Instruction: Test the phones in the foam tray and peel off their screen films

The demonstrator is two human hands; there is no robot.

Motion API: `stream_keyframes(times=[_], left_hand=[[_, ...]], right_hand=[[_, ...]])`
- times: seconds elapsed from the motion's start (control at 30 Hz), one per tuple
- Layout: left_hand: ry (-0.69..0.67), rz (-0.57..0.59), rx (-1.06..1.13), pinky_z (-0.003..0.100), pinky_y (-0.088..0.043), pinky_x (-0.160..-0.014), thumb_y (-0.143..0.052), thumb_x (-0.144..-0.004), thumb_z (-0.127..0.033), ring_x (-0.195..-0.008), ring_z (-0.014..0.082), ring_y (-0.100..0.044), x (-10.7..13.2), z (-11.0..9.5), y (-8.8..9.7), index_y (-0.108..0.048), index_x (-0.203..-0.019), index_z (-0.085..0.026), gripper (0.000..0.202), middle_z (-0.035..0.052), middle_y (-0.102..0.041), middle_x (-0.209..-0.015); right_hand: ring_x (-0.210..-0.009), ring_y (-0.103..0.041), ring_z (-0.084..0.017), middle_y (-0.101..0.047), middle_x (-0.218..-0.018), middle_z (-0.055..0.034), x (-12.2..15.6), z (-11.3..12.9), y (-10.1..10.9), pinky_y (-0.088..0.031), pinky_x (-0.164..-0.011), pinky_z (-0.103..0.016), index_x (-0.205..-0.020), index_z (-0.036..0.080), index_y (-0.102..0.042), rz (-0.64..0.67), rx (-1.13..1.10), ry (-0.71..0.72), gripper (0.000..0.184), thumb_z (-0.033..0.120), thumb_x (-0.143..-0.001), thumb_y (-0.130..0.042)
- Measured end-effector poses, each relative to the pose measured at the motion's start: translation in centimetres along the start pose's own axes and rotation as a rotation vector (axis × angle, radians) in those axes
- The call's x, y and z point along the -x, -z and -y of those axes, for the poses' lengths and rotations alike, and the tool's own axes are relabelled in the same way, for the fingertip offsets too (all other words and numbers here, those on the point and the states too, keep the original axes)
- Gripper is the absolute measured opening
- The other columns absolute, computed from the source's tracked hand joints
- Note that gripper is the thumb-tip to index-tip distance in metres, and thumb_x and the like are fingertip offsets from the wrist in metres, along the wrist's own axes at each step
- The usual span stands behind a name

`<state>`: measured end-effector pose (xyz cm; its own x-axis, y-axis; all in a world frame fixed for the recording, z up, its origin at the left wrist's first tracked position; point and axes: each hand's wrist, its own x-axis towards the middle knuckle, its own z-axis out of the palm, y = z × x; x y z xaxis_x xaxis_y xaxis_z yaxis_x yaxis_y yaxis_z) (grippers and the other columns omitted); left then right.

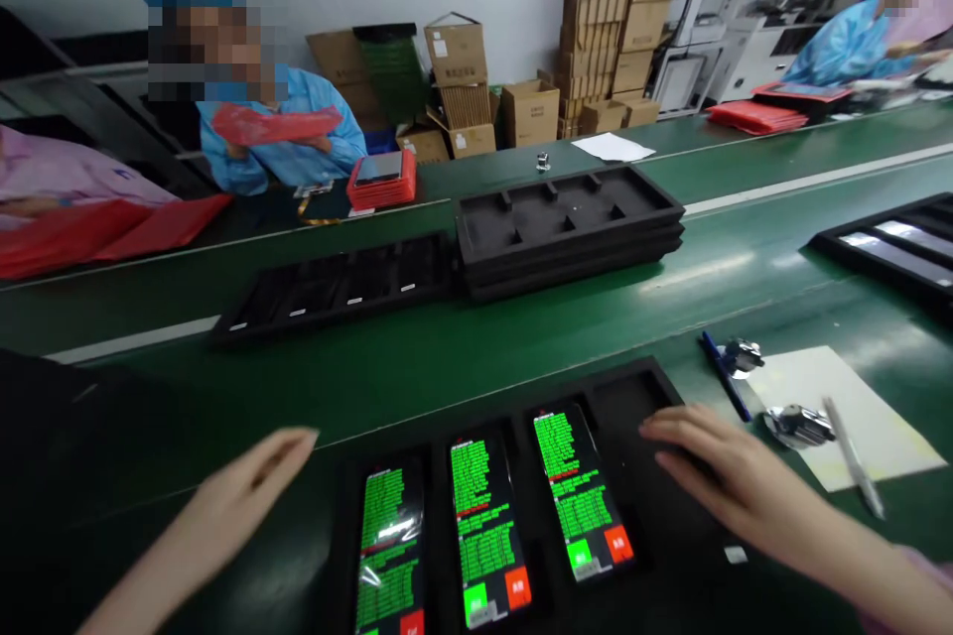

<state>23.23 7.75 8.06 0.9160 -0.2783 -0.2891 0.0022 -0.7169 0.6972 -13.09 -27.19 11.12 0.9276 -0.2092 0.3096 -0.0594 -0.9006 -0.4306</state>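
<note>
Three phones lie face up side by side in a black tray (513, 486): a left phone (391, 546), a middle phone (483, 526) and a right phone (581, 486). Their lit screens show lines of green text with some red, and coloured blocks near the bottom. My right hand (719, 466) hovers over the tray's right-hand compartment, fingers stretched out, holding nothing. My left hand (257, 476) is off the tray's left side, a little blurred, its fingers extended with nothing visible in them. Neither hand touches a phone.
Beyond stand a stack of black trays (570, 218) and a flatter black tray (339, 288). At right lie paper (849, 417), a white pen (854, 456), a blue pen (726, 377) and metal pieces (800, 425). Co-workers sit across the green bench (387, 362) near red sleeves (383, 181).
</note>
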Motion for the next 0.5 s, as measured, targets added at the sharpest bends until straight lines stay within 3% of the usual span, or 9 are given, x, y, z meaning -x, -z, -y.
stream_keyframes(times=[0.03,0.07,0.13,0.2,0.27,0.33,0.43,0.5], left_hand=[[0.02,-0.046,-0.009,0.054,-0.058,-0.091,-0.062,-0.048,-0.099,-0.089,0.0272,-0.072,2.9,2.7,-0.6,-0.072,-0.091,-0.027,0.085,-0.0009,-0.075,-0.09],[0.059,-0.091,0.025,0.054,-0.06,-0.085,-0.059,-0.048,-0.102,-0.089,0.0293,-0.072,5.6,5.4,-1.5,-0.07,-0.103,-0.031,0.09,0.0006,-0.076,-0.096],[0.021,-0.081,0.147,0.051,-0.063,-0.084,-0.056,-0.07,-0.09,-0.103,0.0317,-0.071,10.3,9.8,-3.7,-0.058,-0.132,-0.033,0.084,0.0078,-0.07,-0.126],[-0.11,-0.071,0.06,0.05,-0.062,-0.092,-0.059,-0.076,-0.082,-0.125,0.0356,-0.063,13.7,12.2,-5.4,-0.058,-0.135,-0.028,0.08,0.0135,-0.06,-0.143],[-0.239,-0.04,-0.089,0.048,-0.06,-0.098,-0.059,-0.082,-0.074,-0.139,0.0362,-0.053,15.6,13.0,-6.0,-0.064,-0.133,-0.029,0.069,0.0128,-0.05,-0.153],[-0.329,-0.01,-0.197,0.045,-0.06,-0.1,-0.055,-0.088,-0.068,-0.141,0.0334,-0.052,16.4,12.9,-5.8,-0.069,-0.128,-0.034,0.055,0.0083,-0.048,-0.156],[-0.402,-0.01,-0.238,0.039,-0.061,-0.096,-0.051,-0.091,-0.067,-0.131,0.0291,-0.061,16.9,12.8,-5.6,-0.074,-0.123,-0.037,0.049,0.0062,-0.057,-0.147],[-0.429,-0.032,-0.235,0.038,-0.061,-0.097,-0.05,-0.092,-0.067,-0.128,0.0276,-0.063,17.3,13.1,-6.0,-0.074,-0.122,-0.036,0.049,0.0064,-0.061,-0.142]], right_hand=[[-0.095,-0.073,-0.017,-0.075,-0.107,-0.0052,1.9,0.8,-1.3,-0.061,-0.081,-0.026,-0.114,0.027,-0.07,-0.03,0.007,0.006,0.021,0.027,-0.105,-0.051],[-0.098,-0.073,-0.017,-0.074,-0.11,-0.0062,3.3,1.5,-2.7,-0.061,-0.081,-0.025,-0.114,0.026,-0.07,-0.056,0.007,0.004,0.021,0.026,-0.105,-0.051],[-0.106,-0.07,-0.019,-0.071,-0.117,-0.0093,5.2,2.3,-5.4,-0.061,-0.085,-0.028,-0.114,0.025,-0.071,-0.09,0.005,-0.003,0.022,0.029,-0.106,-0.051],[-0.113,-0.066,-0.023,-0.068,-0.124,-0.0124,5.8,2.8,-7.3,-0.06,-0.089,-0.035,-0.115,0.024,-0.072,-0.082,0.008,0.015,0.024,0.032,-0.106,-0.051],[-0.117,-0.062,-0.025,-0.066,-0.129,-0.014,5.9,3.1,-8.3,-0.058,-0.092,-0.039,-0.115,0.024,-0.073,-0.056,0.016,0.047,0.027,0.035,-0.107,-0.05],[-0.121,-0.059,-0.027,-0.065,-0.132,-0.014,6.0,3.5,-8.7,-0.056,-0.094,-0.042,-0.115,0.025,-0.074,-0.012,0.041,0.096,0.028,0.037,-0.106,-0.051],[-0.123,-0.056,-0.03,-0.065,-0.137,-0.0121,6.2,4.6,-9.2,-0.049,-0.098,-0.047,-0.107,0.026,-0.076,0.04,0.146,0.134,0.027,0.045,-0.103,-0.057],[-0.122,-0.057,-0.03,-0.067,-0.137,-0.01,5.9,5.9,-10.1,-0.043,-0.102,-0.05,-0.102,0.027,-0.077,0.002,0.193,0.117,0.028,0.049,-0.101,-0.06]])
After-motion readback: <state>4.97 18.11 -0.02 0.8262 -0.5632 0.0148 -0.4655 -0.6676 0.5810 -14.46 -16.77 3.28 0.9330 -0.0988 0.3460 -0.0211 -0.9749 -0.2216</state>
